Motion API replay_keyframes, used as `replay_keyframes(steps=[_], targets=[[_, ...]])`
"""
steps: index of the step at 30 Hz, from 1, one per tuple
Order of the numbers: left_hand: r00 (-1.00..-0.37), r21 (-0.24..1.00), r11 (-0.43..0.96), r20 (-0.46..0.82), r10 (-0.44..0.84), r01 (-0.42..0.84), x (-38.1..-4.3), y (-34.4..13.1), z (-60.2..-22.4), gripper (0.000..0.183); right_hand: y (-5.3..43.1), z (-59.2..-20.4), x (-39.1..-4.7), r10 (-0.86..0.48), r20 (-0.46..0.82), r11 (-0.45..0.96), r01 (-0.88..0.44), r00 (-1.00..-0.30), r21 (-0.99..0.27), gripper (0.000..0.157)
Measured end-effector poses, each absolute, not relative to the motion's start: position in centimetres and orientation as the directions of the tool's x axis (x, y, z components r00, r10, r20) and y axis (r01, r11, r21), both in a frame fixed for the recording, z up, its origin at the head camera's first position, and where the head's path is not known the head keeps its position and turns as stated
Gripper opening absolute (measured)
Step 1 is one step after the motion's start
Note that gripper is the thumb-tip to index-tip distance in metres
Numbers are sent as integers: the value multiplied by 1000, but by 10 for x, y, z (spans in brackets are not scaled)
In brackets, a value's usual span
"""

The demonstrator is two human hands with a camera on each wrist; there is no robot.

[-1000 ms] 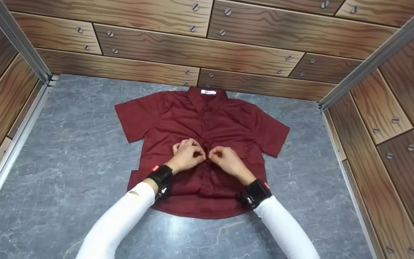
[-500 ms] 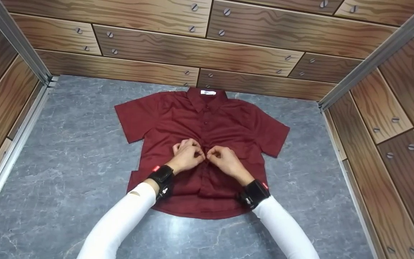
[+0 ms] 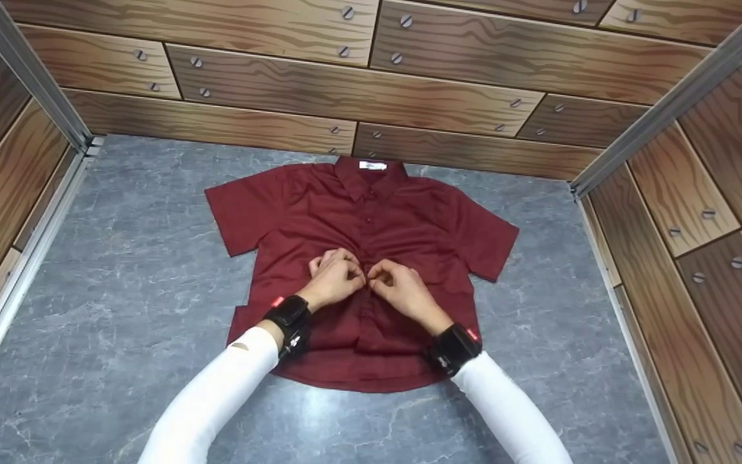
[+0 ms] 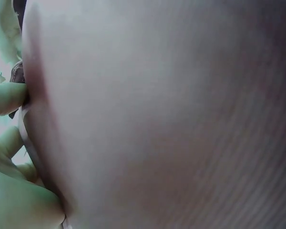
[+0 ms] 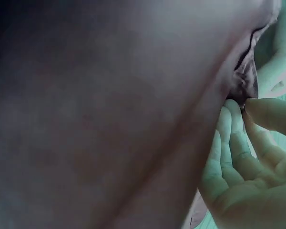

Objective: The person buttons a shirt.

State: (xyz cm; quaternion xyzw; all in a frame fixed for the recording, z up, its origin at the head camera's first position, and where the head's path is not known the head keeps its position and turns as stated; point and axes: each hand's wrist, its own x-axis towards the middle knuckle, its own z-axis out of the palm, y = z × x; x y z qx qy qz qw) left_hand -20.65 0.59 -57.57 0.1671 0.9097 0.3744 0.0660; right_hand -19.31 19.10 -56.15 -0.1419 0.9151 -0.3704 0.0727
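Note:
A dark red short-sleeved shirt (image 3: 409,225) lies front up, its collar at the far side. At the middle of its button placket both hands work close together. My left hand (image 3: 335,280) pinches the cloth at the placket's left edge between thumb and finger. From the other side my right hand (image 3: 404,287) pinches the placket edge, its fingertips almost meeting the left ones. In the right wrist view, thumb and fingers of the right hand (image 5: 248,167) hold a small gathered bit of cloth. Whether a button is between the fingers cannot be made out. Blurred cloth fills most of both wrist views.
The shirt is spread on a grey marbled surface (image 3: 133,258). Wood-patterned panels (image 3: 281,71) stand behind it and at both sides, with metal rails (image 3: 29,77) at the corners. A white label (image 3: 373,165) shows inside the collar.
My right hand has shifted slightly left, closer to the left hand at the placket. The left hand has barely moved, and the shirt lies as before.

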Motion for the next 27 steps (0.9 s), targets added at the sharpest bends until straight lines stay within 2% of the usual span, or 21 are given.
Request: replay_keyframes(steps=[8, 16, 27], targets=[[-929, 717, 651, -13, 369, 248, -208, 4, -576, 11, 186, -564, -192, -302, -21, 717, -213, -953, -663, 10], [-925, 747, 630, -55, 376, 212, -208, 3, -575, 19, 188, -564, -192, -291, -40, 718, -191, -956, -669, 10], [-919, 757, 612, -40, 393, 229, -210, 0, -576, 14, 190, -564, -192, -241, -69, 778, -150, -968, -611, 12]])
